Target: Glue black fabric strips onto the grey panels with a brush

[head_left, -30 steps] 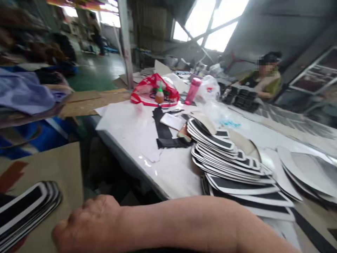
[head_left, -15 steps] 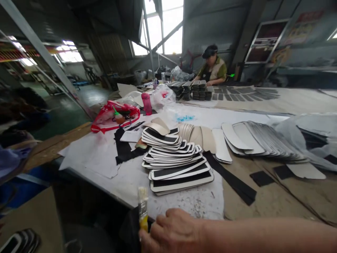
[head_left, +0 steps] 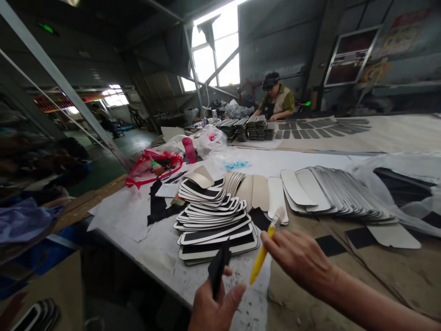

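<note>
A yellow-handled paintbrush point(head_left: 260, 262) is in the grip of my right hand point(head_left: 301, 257), its pale bristles pointing up and away. My left hand point(head_left: 217, 301), low in the middle, holds a folded black strip point(head_left: 220, 266) between thumb and fingers. Just beyond it lies a fanned pile of white-edged panels with black centres point(head_left: 217, 239). Beige panels point(head_left: 260, 193) and a white panel point(head_left: 275, 195) sit behind my right hand. Part of another black strip point(head_left: 260, 218) shows between the pile and the brush.
A long row of overlapping white panels point(head_left: 341, 188) lies at right, near clear plastic sheeting point(head_left: 409, 202). At left are a red bag point(head_left: 141, 170) and a pink bottle point(head_left: 189, 149). Across the table a co-worker point(head_left: 275, 101) sits by stacked dark pieces point(head_left: 257, 128). The table edge point(head_left: 151, 269) runs front left.
My right hand has moved up and right with the paintbrush. My left hand has come into view holding the black strip. The long black strip beside the pile is no longer spread there.
</note>
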The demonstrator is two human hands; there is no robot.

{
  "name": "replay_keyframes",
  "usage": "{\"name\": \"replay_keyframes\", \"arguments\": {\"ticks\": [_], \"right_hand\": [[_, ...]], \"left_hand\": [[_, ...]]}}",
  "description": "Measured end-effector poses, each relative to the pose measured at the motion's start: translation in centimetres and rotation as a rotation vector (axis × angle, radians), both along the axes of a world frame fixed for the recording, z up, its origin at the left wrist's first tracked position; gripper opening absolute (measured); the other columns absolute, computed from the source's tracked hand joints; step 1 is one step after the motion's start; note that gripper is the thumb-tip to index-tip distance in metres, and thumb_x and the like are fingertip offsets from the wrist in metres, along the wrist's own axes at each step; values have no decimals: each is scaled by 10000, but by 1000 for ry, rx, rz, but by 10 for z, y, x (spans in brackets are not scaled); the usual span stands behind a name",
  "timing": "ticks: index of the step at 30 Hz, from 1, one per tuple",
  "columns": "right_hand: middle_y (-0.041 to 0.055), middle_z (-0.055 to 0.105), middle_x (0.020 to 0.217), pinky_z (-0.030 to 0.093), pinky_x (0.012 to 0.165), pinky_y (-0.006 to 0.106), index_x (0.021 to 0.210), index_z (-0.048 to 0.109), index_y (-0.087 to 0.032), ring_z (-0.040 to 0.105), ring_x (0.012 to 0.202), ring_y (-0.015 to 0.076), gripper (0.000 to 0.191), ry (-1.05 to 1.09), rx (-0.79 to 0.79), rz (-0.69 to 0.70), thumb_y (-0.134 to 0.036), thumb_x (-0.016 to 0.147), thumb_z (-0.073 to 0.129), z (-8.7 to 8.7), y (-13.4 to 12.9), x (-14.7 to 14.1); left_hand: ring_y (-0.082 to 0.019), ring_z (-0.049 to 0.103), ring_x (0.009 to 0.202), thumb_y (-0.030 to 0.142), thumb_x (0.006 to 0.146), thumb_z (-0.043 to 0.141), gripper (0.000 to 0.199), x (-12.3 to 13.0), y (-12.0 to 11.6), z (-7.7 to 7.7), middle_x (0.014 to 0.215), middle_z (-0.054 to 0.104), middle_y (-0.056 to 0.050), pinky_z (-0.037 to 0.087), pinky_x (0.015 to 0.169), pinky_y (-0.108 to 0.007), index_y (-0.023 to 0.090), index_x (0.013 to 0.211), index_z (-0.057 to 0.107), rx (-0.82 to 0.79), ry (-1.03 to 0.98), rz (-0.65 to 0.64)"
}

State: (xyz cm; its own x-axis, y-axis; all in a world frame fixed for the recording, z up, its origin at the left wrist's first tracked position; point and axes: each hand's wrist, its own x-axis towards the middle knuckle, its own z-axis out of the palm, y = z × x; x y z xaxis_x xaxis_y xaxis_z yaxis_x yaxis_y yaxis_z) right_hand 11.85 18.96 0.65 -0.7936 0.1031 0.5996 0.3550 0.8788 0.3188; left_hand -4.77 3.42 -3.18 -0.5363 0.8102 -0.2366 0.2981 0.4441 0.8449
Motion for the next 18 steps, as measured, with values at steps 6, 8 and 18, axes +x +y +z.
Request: {"name": "replay_keyframes", "arguments": {"ticks": [6,8,18], "right_hand": [[63,636,751,477,575,241,1099,565,-134,607,648,160,283,194,-287,-151,-108,905,360,-41,43,-9],[97,654,928,521,695,229,1174,535,-142,639,831,160,348,256,-425,-50,-75,886,350,-61,41,-28],[142,611,1060,520,807,219,1259,498,-137,603,1029,167,384,347,-525,176,-59,912,352,-90,21,-67]], "left_hand": [[-311,594,926,317,714,706,562,-31,45,-20,972,646,-150,452,837,-400,117,1216,555,-208,843,-262],[-282,607,888,172,720,678,688,-39,54,-29,955,653,-120,474,797,-378,158,1355,411,-260,922,-333],[-252,603,1018,102,642,576,759,-93,29,-24,1158,642,-67,461,865,-329,244,1365,397,-251,559,-258]]}}
